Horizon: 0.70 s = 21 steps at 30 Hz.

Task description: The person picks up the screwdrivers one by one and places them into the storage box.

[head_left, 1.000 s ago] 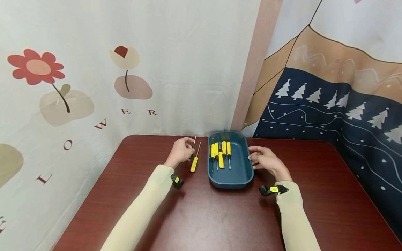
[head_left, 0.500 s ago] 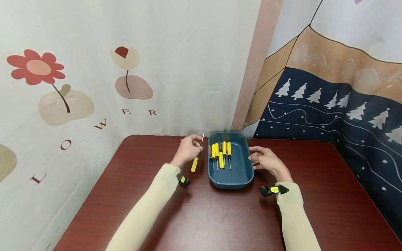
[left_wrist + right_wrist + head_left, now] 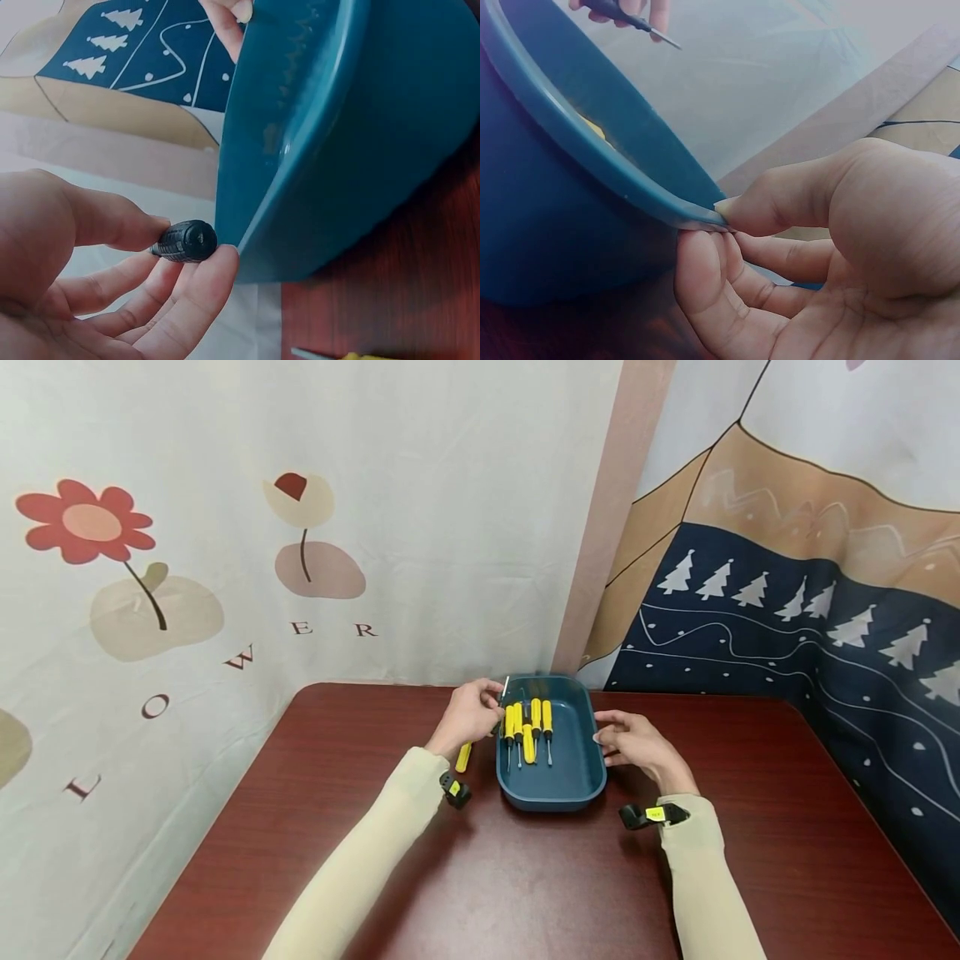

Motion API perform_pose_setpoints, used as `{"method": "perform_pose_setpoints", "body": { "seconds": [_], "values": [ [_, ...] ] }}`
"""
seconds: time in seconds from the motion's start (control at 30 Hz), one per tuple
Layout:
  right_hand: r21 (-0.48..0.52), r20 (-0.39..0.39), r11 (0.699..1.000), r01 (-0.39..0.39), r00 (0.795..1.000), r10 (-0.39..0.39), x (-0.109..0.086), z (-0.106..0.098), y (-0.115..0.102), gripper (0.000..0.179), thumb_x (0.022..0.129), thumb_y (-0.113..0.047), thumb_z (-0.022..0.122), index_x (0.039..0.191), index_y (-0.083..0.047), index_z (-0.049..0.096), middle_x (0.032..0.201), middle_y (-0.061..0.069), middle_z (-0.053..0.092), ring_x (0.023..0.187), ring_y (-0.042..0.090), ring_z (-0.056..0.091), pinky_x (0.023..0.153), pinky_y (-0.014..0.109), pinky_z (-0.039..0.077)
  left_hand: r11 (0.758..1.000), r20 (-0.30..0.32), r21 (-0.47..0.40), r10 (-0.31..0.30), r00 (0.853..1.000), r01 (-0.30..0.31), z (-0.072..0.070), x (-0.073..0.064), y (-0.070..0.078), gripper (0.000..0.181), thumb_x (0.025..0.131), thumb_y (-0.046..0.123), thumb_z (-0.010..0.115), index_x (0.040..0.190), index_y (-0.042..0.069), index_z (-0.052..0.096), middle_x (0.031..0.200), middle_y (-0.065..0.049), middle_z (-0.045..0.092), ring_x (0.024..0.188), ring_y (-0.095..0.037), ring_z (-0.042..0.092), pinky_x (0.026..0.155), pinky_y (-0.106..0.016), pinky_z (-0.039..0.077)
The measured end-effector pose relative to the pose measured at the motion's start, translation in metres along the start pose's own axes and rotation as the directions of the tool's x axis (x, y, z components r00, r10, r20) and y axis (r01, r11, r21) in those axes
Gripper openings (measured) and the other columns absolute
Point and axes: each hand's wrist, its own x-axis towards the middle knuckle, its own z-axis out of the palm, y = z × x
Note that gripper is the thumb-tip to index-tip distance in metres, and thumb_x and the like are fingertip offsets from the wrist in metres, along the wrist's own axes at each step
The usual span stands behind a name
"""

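Note:
My left hand (image 3: pixel 468 714) pinches a black-handled screwdriver (image 3: pixel 191 241) between thumb and fingers, right at the left rim of a blue plastic bin (image 3: pixel 576 768). The screwdriver's metal shaft points toward the back in the head view. On the bin's opposite side, my right hand (image 3: pixel 639 745) grips the rim, thumb on top and fingers beneath, as the right wrist view shows. Several yellow-handled screwdrivers (image 3: pixel 547 717) lie side by side in the bin's left half. Another yellow screwdriver (image 3: pixel 462 758) lies on the table, partly hidden behind my left hand.
The bin stands near the back edge of a dark red wooden table (image 3: pixel 510 877). Behind the table hangs a printed curtain (image 3: pixel 450 527) with flowers, letters and trees. Each wrist wears a black strap with a small camera.
My left hand has moved right with the black screwdriver, from over the table to the bin's left rim, now covering much of the loose yellow screwdriver. My right hand and the bin have stayed put.

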Motion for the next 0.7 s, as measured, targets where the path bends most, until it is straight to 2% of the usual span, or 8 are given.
{"method": "perform_pose_setpoints", "body": {
  "seconds": [0.07, 0.17, 0.53, 0.7],
  "values": [
    [0.003, -0.001, 1.000, -0.002, 1.000, 0.002, 0.000, 0.000, 0.000, 0.052, 0.100, -0.007, 0.057, 0.150, 0.003, 0.043, 0.105, 0.014, 0.067, 0.078, 0.015, 0.064, 0.068, 0.027, 0.062, 1.000, 0.012, 0.016, 0.010, 1.000, -0.010, 0.003, 0.001, 0.002, 0.039, 0.095, 0.008, 0.068, 0.134, 0.007, 0.063, 0.096, -0.008, 0.062, 0.073, -0.019, 0.062, 0.060, -0.029, 0.060],
    [0.002, -0.001, 1.000, -0.001, 1.000, 0.001, 0.000, -0.001, 0.000, 0.052, 0.100, -0.006, 0.057, 0.150, 0.003, 0.043, 0.105, 0.013, 0.068, 0.077, 0.015, 0.064, 0.068, 0.027, 0.062, 0.999, 0.033, 0.025, 0.019, 0.999, -0.020, 0.006, 0.001, 0.004, 0.040, 0.095, 0.008, 0.067, 0.135, 0.007, 0.063, 0.094, -0.007, 0.062, 0.071, -0.019, 0.060, 0.059, -0.027, 0.056],
    [-0.002, 0.001, 1.000, -0.002, 1.000, 0.002, 0.002, -0.002, 0.001, 0.054, 0.101, -0.007, 0.059, 0.151, 0.002, 0.042, 0.104, 0.011, 0.067, 0.078, 0.015, 0.064, 0.069, 0.027, 0.062, 0.999, 0.069, 0.027, 0.022, 0.997, -0.024, 0.022, 0.005, 0.016, 0.039, 0.096, 0.007, 0.066, 0.135, 0.006, 0.062, 0.093, -0.009, 0.061, 0.066, -0.018, 0.062, 0.059, -0.028, 0.061],
    [-0.003, 0.001, 1.000, -0.002, 1.000, 0.002, 0.003, -0.002, 0.002, 0.053, 0.101, -0.007, 0.058, 0.151, 0.002, 0.042, 0.104, 0.011, 0.067, 0.079, 0.015, 0.064, 0.069, 0.027, 0.062, 0.998, 0.088, 0.059, 0.016, 0.996, -0.021, 0.028, 0.008, 0.019, 0.038, 0.096, 0.007, 0.065, 0.135, 0.007, 0.063, 0.092, -0.008, 0.063, 0.067, -0.016, 0.064, 0.059, -0.027, 0.060]
  ]
}}
